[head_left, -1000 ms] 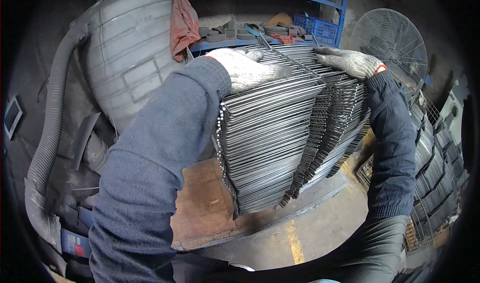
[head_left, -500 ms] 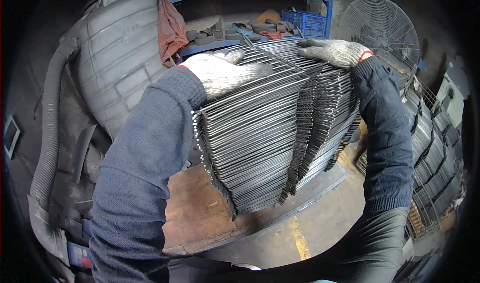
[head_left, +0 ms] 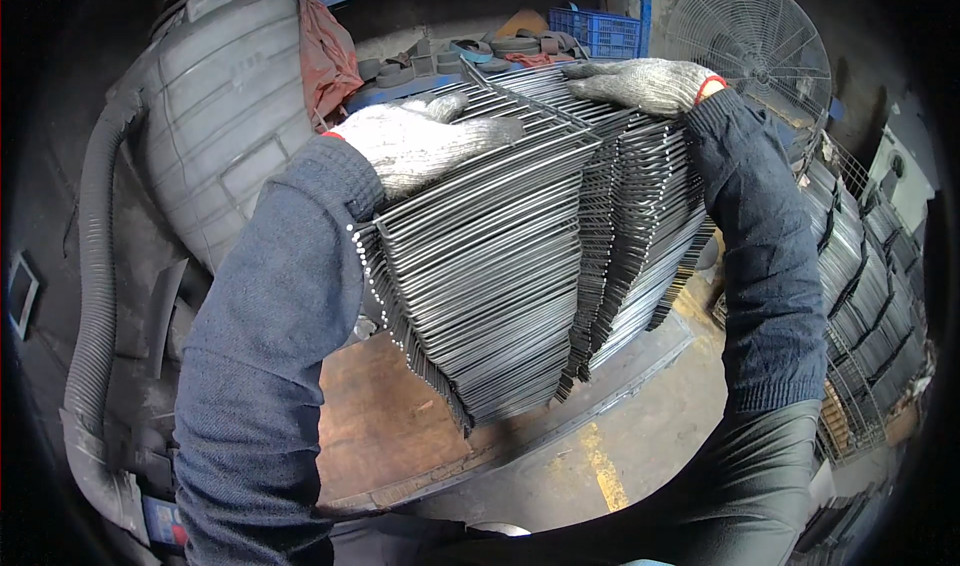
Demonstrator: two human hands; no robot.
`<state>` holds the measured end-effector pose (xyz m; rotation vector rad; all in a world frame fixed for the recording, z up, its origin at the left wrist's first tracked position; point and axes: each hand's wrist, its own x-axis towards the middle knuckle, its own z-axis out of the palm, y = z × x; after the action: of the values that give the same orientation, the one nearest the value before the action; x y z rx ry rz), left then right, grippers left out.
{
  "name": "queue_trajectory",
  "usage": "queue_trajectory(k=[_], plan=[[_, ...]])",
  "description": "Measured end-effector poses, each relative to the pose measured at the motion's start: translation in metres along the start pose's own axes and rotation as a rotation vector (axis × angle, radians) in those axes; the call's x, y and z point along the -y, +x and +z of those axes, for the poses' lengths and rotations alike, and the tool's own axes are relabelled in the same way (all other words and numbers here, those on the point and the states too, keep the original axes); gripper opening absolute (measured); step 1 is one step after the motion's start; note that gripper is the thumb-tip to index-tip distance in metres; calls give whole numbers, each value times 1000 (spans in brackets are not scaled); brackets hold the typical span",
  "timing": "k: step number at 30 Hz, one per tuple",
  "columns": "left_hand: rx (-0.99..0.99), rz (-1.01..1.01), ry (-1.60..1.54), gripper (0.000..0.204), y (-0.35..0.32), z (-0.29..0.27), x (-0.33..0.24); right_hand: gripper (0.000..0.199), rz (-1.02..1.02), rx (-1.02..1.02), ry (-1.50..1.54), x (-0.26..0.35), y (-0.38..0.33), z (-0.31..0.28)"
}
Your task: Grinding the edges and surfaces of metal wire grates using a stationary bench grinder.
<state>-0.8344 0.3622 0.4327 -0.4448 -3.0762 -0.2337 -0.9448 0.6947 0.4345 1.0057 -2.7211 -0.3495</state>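
Note:
I carry a thick stack of grey wire racks held up in front of my chest, its wire ends fanned out toward me. My left hand, in a white knit glove, lies over the stack's top left edge and grips it. My right hand, gloved the same way, clamps the top right edge. Both forearms in dark blue sleeves hug the sides of the stack.
A worn wooden board on a metal pallet lies below on the concrete floor. A big grey ribbed tank with a hose stands at left. Blue shelving holds parts behind; a pedestal fan and more stacked wire racks are at right.
The view has swung leftward with the stack: the fan, shelf and tank have shifted right in the picture. Both hands keep the same grip on the stack's top.

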Motion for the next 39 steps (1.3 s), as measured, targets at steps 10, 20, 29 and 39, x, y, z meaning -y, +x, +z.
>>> queue_trajectory(k=[10, 20, 29, 39], plan=[[-18, 7, -9, 128, 3, 2, 2, 51, 99, 35, 9, 17, -5, -12], [-20, 1, 7, 126, -1, -2, -2, 50, -17, -2, -3, 1, -3, -4], [-9, 26, 60, 121, 6, 2, 2, 54, -7, 15, -7, -2, -5, -3], [-20, 9, 55, 121, -3, 1, -2, 64, 215, 56, 221, 17, -18, -14]])
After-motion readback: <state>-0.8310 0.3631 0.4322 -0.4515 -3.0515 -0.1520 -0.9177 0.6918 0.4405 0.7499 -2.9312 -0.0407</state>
